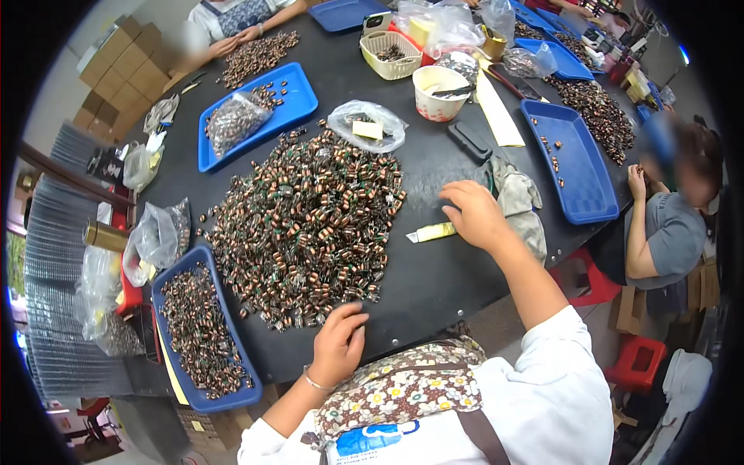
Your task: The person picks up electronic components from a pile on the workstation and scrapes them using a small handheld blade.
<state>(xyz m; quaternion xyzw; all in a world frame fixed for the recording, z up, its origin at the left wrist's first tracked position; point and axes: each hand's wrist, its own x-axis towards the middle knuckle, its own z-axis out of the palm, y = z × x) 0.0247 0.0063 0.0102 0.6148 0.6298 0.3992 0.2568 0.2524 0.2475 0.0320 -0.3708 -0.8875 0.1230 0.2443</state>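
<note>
On the black bench (422, 306), I locate the pile of copper-coloured components (306, 225) ahead of my left grip (338, 342), which is loosely spread near the pile's edge. My right grip (476, 215) curls beside the yellow utility knife (431, 232); I cannot tell whether it pinches it.
</note>
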